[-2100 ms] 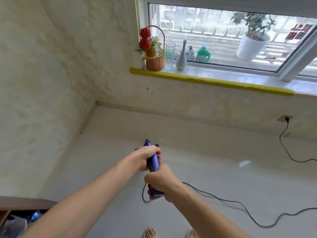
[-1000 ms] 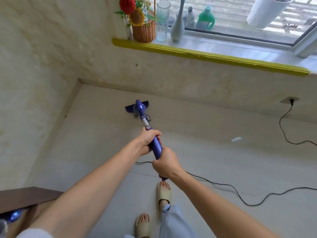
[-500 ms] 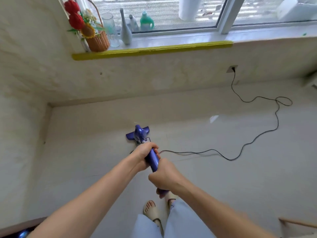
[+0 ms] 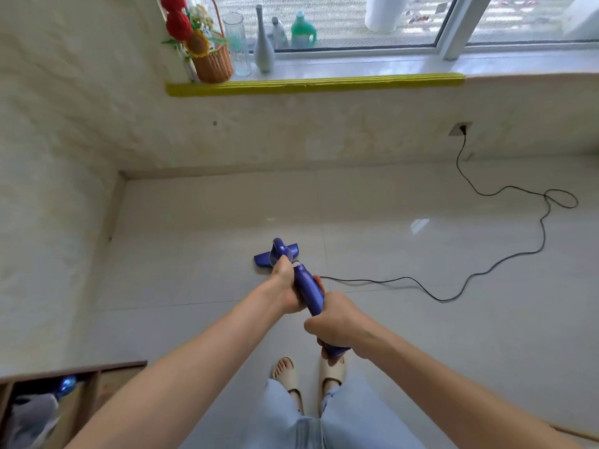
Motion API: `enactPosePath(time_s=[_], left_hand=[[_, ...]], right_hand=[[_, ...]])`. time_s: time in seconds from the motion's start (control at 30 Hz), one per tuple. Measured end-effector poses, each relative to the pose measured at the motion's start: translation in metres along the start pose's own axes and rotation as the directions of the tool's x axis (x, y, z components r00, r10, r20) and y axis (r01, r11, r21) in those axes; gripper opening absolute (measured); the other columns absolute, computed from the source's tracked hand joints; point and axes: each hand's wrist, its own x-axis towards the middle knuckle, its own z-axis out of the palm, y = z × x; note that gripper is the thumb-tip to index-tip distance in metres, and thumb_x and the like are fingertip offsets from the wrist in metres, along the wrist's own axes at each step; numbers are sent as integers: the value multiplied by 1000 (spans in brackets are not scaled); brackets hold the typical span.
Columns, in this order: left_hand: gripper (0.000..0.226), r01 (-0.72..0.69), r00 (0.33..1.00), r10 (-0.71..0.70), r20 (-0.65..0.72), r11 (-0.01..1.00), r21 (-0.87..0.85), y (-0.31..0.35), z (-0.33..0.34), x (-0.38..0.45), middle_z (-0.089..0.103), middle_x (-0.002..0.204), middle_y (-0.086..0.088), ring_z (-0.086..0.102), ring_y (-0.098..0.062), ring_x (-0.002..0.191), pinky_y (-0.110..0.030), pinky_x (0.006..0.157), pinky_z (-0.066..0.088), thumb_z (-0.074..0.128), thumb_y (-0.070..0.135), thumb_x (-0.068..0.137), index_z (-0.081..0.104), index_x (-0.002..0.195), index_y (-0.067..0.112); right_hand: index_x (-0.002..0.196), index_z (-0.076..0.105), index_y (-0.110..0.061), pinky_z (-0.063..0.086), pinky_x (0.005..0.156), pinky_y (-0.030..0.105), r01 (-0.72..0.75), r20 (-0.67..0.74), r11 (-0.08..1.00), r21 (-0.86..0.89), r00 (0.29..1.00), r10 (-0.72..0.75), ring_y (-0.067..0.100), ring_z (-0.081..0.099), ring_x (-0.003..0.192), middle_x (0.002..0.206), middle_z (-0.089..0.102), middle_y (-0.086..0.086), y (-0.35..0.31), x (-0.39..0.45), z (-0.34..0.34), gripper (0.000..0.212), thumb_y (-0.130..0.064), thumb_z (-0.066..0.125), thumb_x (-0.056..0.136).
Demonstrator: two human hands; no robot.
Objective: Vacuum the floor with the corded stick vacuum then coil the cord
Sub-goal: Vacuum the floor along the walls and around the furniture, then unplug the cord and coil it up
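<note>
A blue stick vacuum [image 4: 309, 293] stands in front of me, its flat head [image 4: 263, 259] resting on the pale tiled floor. My left hand [image 4: 287, 288] grips the upper body of the vacuum. My right hand [image 4: 335, 327] grips the handle lower down, closer to me. A black cord [image 4: 453, 294] runs from the vacuum rightwards over the floor, forms a loop at the far right, and rises to a wall socket [image 4: 460, 128].
A windowsill with a yellow edge strip [image 4: 314, 83] carries a flower basket [image 4: 212, 63], a glass, a vase and bottles. A wooden shelf unit [image 4: 64, 384] stands at the lower left. My feet in sandals [image 4: 330, 371] are below the handle. A wall closes the left side.
The vacuum head has been pulled back from near the wall towards me. The view has swung right and now shows the cord's loop and the socket.
</note>
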Motion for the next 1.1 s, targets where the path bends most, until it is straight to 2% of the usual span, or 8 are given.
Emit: enactPosePath(time_s=[0.17,0.27,0.5,0.73,0.83,0.9,0.97,1.1], left_hand=[[29,-38,991,42,-131,999,32,0,7,-3,55,60,-11,49,-18,29,-22,38,46,50,32,93,52,86,3],[24,-45,987,53,-154,998,52,3,7,-3,55,61,-11,49,-18,30,-21,39,46,50,28,91,54,92,4],[22,21,985,-14,-173,999,34,1,6,-13,51,48,-8,46,-19,30,-23,41,46,47,22,86,46,74,4],[18,-12,987,6,-158,999,-36,-4,12,-7,54,57,-11,47,-19,31,-24,40,46,44,21,89,49,88,3],[12,-78,995,73,-65,994,-76,5,30,-14,53,61,-11,49,-22,46,-28,45,43,37,13,93,44,89,4],[19,-120,993,120,7,992,-47,15,43,-21,50,70,-12,47,-24,58,-36,52,43,35,14,98,43,86,2],[31,-140,988,141,65,990,-10,29,52,-30,49,72,-12,47,-24,61,-32,50,46,36,23,101,44,81,0],[30,-252,957,252,141,968,-19,67,53,-45,58,54,-11,55,-27,58,-29,63,41,38,21,96,47,73,4]], right_hand=[[84,39,-10,50,40,25,-2,17,999,-37,1000,3,17,57,40,75,52,11,-1,2,0,9,-1,41,83],[95,42,-6,47,37,24,4,24,999,-33,1000,-3,16,56,39,75,52,11,-4,3,0,12,-1,41,84],[106,40,-6,53,43,28,-17,32,997,-73,999,19,19,59,44,80,55,13,6,4,1,21,-3,43,85],[107,39,-6,47,37,23,12,67,983,-184,998,0,12,54,36,74,54,10,2,-5,-19,21,-3,43,86],[97,42,-6,47,38,22,32,76,976,-216,997,-16,12,52,38,67,54,9,-18,-6,-46,10,-5,48,88],[86,44,-9,44,38,21,23,75,988,-154,997,-12,14,49,40,66,53,9,-32,-4,-65,9,-7,51,89],[83,46,-9,40,36,17,8,91,999,33,996,-11,13,47,37,68,51,10,-48,0,-78,9,-8,52,90],[94,52,-5,45,40,19,51,117,896,441,987,-114,19,50,55,81,51,14,-84,10,-92,3,-5,53,91]])
